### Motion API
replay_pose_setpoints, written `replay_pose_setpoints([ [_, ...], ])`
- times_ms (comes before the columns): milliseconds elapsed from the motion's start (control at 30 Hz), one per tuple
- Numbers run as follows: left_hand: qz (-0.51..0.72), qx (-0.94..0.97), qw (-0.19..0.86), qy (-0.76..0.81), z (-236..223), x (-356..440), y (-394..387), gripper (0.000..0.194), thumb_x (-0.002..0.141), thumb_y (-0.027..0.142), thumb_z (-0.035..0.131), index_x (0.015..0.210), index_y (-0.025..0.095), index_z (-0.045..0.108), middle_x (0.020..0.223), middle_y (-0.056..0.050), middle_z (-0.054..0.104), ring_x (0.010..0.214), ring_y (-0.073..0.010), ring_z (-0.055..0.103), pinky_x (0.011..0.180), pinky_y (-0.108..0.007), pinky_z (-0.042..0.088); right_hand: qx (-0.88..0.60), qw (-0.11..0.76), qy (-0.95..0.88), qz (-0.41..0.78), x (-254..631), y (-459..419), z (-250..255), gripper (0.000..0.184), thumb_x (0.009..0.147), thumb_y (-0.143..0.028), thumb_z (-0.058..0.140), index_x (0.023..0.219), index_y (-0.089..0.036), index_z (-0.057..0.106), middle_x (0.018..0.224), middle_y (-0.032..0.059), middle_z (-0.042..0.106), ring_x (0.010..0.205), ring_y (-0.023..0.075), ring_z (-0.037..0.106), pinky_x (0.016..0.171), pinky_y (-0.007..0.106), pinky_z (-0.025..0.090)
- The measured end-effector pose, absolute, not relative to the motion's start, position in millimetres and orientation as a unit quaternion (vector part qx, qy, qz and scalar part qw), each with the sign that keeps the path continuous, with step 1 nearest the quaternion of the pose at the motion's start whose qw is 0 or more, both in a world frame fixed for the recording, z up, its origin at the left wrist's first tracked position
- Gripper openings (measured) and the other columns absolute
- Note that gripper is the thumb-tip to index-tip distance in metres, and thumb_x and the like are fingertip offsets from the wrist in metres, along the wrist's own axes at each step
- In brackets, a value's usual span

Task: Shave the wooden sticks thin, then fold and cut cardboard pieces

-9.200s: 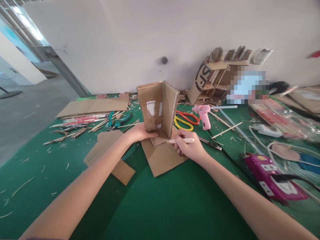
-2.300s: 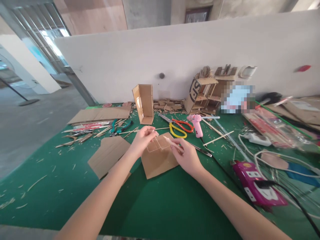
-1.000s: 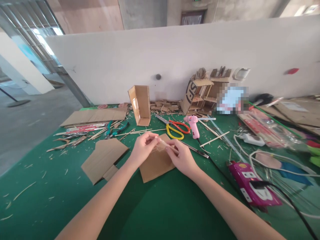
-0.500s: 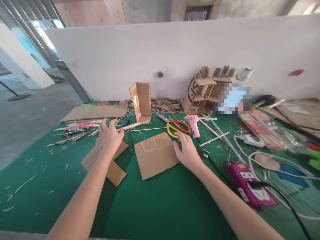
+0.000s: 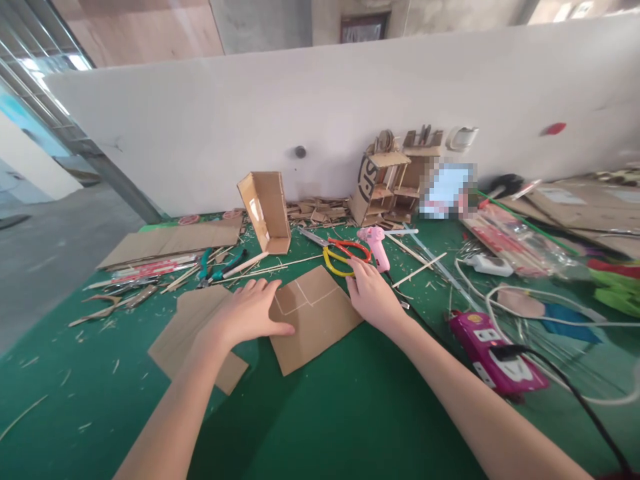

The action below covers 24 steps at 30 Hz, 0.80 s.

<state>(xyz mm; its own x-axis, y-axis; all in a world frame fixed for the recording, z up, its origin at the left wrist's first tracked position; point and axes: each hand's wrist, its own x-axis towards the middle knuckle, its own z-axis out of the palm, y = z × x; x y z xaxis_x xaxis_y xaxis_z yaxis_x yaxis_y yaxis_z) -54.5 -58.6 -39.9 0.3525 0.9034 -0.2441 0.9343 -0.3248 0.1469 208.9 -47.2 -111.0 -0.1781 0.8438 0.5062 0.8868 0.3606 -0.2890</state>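
A flat piece of brown cardboard (image 5: 320,327) with pale lines drawn on it lies on the green table in front of me. My left hand (image 5: 247,313) reaches over its left edge, fingers stretched and thumb out, holding nothing. Scissors (image 5: 340,267) with one yellow and one orange handle lie behind the cardboard, blades pointing to the back left. My right hand (image 5: 375,297) is at the handles, its fingers bent and closed about the yellow loop's end; the grip is partly hidden. Other cut cardboard pieces (image 5: 183,333) lie under and beside my left wrist.
Behind stand an open cardboard box (image 5: 273,210) and a small cardboard shelf (image 5: 380,190). A pink glue gun (image 5: 376,247) rests right of the scissors. Teal-handled pliers (image 5: 205,267) lie left, among thin sticks. A purple power strip (image 5: 500,360) with cables sits at right.
My left hand has moved right and nearer, from beside the pliers to the marked cardboard's left edge. My right hand's fingers have closed in at the scissors' handles. The view has shifted slightly right.
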Motion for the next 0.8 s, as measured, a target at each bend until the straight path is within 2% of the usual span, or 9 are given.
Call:
replay_pose_setpoints([
  [100, -0.045, 0.806, 0.168, 0.565, -38.0, -51.5, -59.1, 0.106, 0.054, 0.078, 0.061, 0.138, 0.018, 0.040, 0.132, -0.020, 0.047, 0.124, -0.0410, 0.042, 0.089, -0.048, 0.044, -0.576, 0.271, -0.770, -0.051, 208.8, -34.7, -101.8, 0.039, 0.092, -0.022, 0.033, 0.125, -0.007, 0.049, 0.133, 0.0191, 0.052, 0.123, 0.0279, 0.046, 0.101, 0.043, 0.038],
  [200, 0.019, 0.798, 0.223, 0.560, -34.3, -55.2, -58.3, 0.106, 0.052, 0.071, 0.068, 0.141, 0.024, 0.034, 0.143, -0.017, 0.036, 0.124, -0.0405, 0.046, 0.084, -0.044, 0.048, -0.613, 0.205, -0.762, -0.042, 207.2, -15.3, -83.8, 0.039, 0.092, -0.017, 0.029, 0.124, -0.009, 0.050, 0.135, 0.0178, 0.049, 0.124, 0.0274, 0.046, 0.100, 0.040, 0.036],
  [267, 0.090, 0.794, 0.246, 0.549, -31.5, -62.1, -56.8, 0.100, 0.056, 0.064, 0.071, 0.143, 0.031, 0.032, 0.148, -0.013, 0.031, 0.126, -0.0388, 0.046, 0.084, -0.041, 0.050, -0.646, 0.137, -0.751, -0.003, 204.5, -1.8, -73.0, 0.035, 0.090, -0.015, 0.032, 0.116, -0.009, 0.055, 0.125, 0.0193, 0.057, 0.115, 0.0275, 0.053, 0.095, 0.038, 0.039],
  [333, 0.172, 0.785, 0.276, 0.528, -29.7, -70.6, -53.6, 0.094, 0.061, 0.054, 0.074, 0.143, 0.035, 0.032, 0.148, -0.010, 0.034, 0.128, -0.0358, 0.044, 0.087, -0.039, 0.050, -0.660, 0.105, -0.743, 0.021, 200.2, 9.3, -66.7, 0.030, 0.087, -0.016, 0.038, 0.109, -0.008, 0.058, 0.109, 0.0200, 0.064, 0.102, 0.0272, 0.060, 0.086, 0.036, 0.043],
  [400, 0.263, 0.751, 0.336, 0.504, -29.9, -78.2, -48.3, 0.092, 0.064, 0.044, 0.075, 0.144, 0.036, 0.030, 0.146, -0.010, 0.037, 0.122, -0.0322, 0.051, 0.087, -0.038, 0.051, -0.667, 0.087, -0.738, 0.040, 194.5, 17.4, -65.1, 0.028, 0.085, -0.020, 0.045, 0.106, -0.008, 0.060, 0.100, 0.0191, 0.067, 0.095, 0.0264, 0.063, 0.081, 0.034, 0.045],
  [500, 0.425, 0.645, 0.428, 0.469, -35.0, -84.2, -37.7, 0.089, 0.065, 0.033, 0.077, 0.142, 0.033, 0.034, 0.142, -0.012, 0.043, 0.100, -0.0242, 0.065, 0.082, -0.036, 0.054, -0.674, 0.072, -0.733, 0.058, 184.4, 25.3, -65.7, 0.031, 0.083, -0.027, 0.052, 0.108, -0.009, 0.059, 0.101, 0.0202, 0.066, 0.099, 0.0272, 0.062, 0.082, 0.035, 0.045],
  [600, 0.538, 0.553, 0.454, 0.446, -42.9, -85.0, -29.0, 0.065, 0.065, 0.030, 0.077, 0.125, 0.020, 0.054, 0.121, -0.011, 0.062, 0.090, -0.0197, 0.067, 0.082, -0.033, 0.053, -0.681, 0.075, -0.726, 0.060, 175.0, 29.7, -63.5, 0.037, 0.084, -0.031, 0.053, 0.111, -0.006, 0.055, 0.105, 0.0248, 0.064, 0.103, 0.0304, 0.060, 0.085, 0.039, 0.044],
  [700, 0.564, 0.518, 0.459, 0.451, -48.5, -84.6, -25.8, 0.047, 0.065, 0.031, 0.078, 0.106, 0.015, 0.064, 0.100, -0.009, 0.071, 0.083, -0.0188, 0.066, 0.079, -0.031, 0.052, -0.690, 0.088, -0.717, 0.054, 169.7, 29.4, -58.6, 0.044, 0.082, -0.032, 0.056, 0.115, -0.004, 0.050, 0.109, 0.0279, 0.060, 0.102, 0.0324, 0.061, 0.083, 0.041, 0.045],
  [800, 0.557, 0.534, 0.447, 0.452, -50.9, -85.0, -25.7, 0.045, 0.067, 0.032, 0.077, 0.107, 0.016, 0.065, 0.101, -0.008, 0.071, 0.085, -0.0189, 0.066, 0.079, -0.031, 0.052, -0.700, 0.110, -0.704, 0.054, 171.3, 24.3, -54.5, 0.048, 0.080, -0.034, 0.057, 0.117, -0.006, 0.045, 0.105, 0.0253, 0.062, 0.094, 0.0323, 0.063, 0.075, 0.040, 0.047],
])
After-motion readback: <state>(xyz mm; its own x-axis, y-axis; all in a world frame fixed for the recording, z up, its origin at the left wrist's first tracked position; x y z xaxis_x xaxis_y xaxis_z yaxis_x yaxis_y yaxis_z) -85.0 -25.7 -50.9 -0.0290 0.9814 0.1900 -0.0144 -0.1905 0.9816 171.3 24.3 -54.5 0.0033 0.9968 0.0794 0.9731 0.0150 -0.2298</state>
